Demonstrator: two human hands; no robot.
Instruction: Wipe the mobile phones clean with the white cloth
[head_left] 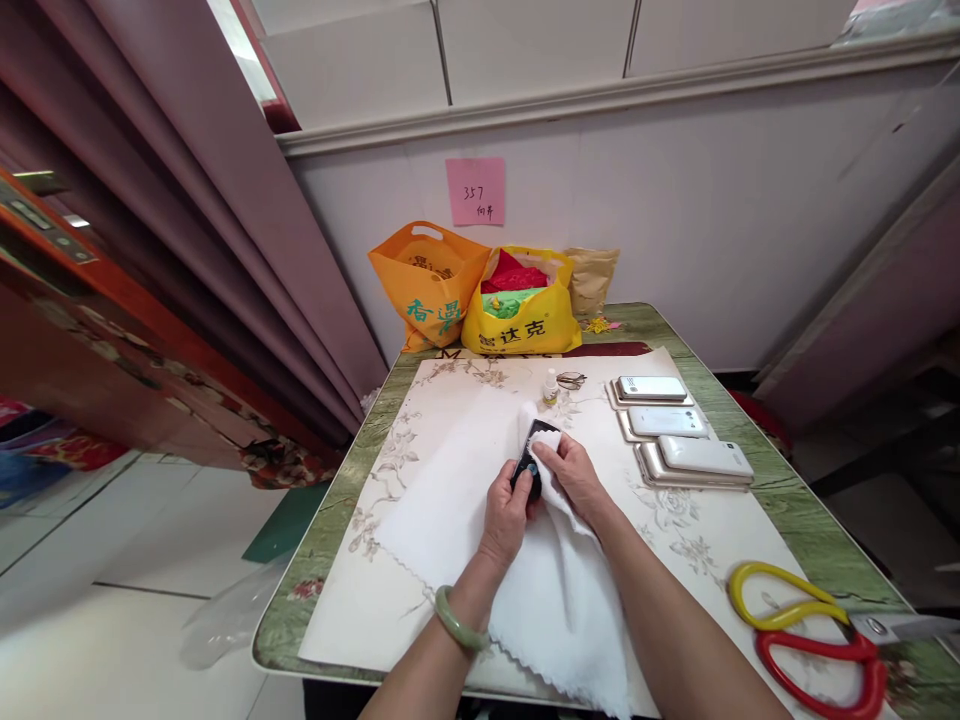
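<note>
My left hand point(507, 512) is closed round the lower part of a black mobile phone point(524, 473), which is tilted above the table. A white cloth point(559, 600) with a scalloped edge drapes below and behind the phone. My right hand point(574, 474) pinches a fold of this cloth and presses it on the phone's upper right side. Part of the phone is covered by the cloth and my fingers. Just beyond lie a small white bottle point(550, 386) and a pair of glasses point(571, 380).
Several phones lie stacked at the right, including a white phone point(707, 456). Large scissors point(816, 632) with yellow and red handles lie at the front right. An orange bag point(427, 285) and a yellow bag point(521, 325) stand along the back, beside a brown paper packet point(592, 280).
</note>
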